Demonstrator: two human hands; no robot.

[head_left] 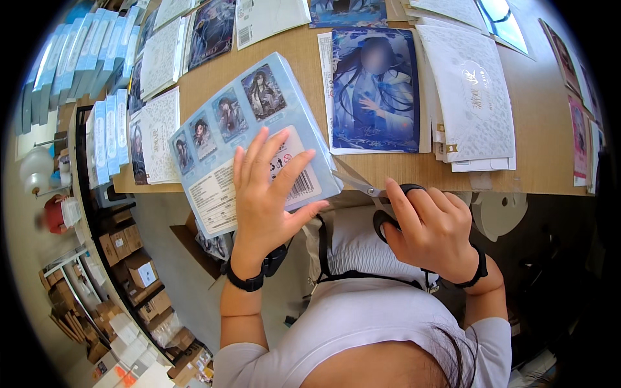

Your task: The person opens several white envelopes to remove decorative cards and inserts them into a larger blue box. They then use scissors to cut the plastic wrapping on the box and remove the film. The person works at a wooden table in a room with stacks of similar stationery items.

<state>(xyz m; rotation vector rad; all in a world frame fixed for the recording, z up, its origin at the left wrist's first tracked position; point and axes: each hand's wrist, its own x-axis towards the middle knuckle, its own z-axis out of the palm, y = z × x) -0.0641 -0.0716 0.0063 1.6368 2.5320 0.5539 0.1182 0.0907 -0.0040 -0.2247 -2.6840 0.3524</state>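
Note:
My left hand (268, 187) lies with fingers spread on a light blue box (220, 145), pressing on its printed face. The box is tilted at the table's front edge and shows several small character pictures, a text label and a barcode. My right hand (427, 226) is closed round the black-handled scissors (371, 191), with fingers through the loops. Their blades are parted and reach the box's right lower corner; whether they cut into it I cannot tell. Right of the box lies a blue character picture card (375, 97), beside a stack of white patterned envelopes (469, 97).
Rows of light blue boxes (71, 58) stand at the far left. More white envelopes (160, 126) and dark picture cards (212, 32) lie across the wooden table (543, 123). A tape roll (499, 213) hangs under the front edge. Shelves with brown cartons (121, 242) are at the left.

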